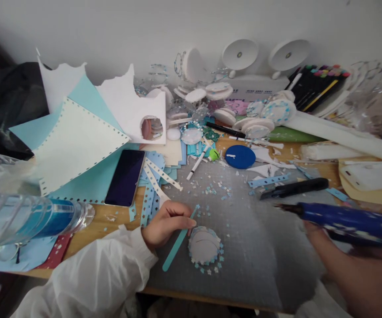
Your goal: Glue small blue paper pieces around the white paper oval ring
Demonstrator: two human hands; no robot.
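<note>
My left hand (171, 223) is closed in a pinch on a flat teal craft stick (176, 251). At the stick's upper end sits a tiny light-blue star. Just right of those fingers a round white disc (205, 247) lies on the grey mat (247, 256), edged with small blue and white stars. More stars curve along its lower side. My right hand (353, 269), at the right edge, is wrapped round a blue hot glue gun (349, 221). The gun's nozzle points left, above the mat and well apart from the disc. Some of the right fingers are hidden behind the gun.
Loose paper stars (215, 190) lie scattered beyond the disc. A black box cutter (295, 189) and a blue round lid (240, 157) are farther back. A phone (125, 176) and a water bottle (45, 218) lie to the left. Decorated discs (219, 90) crowd the wall side.
</note>
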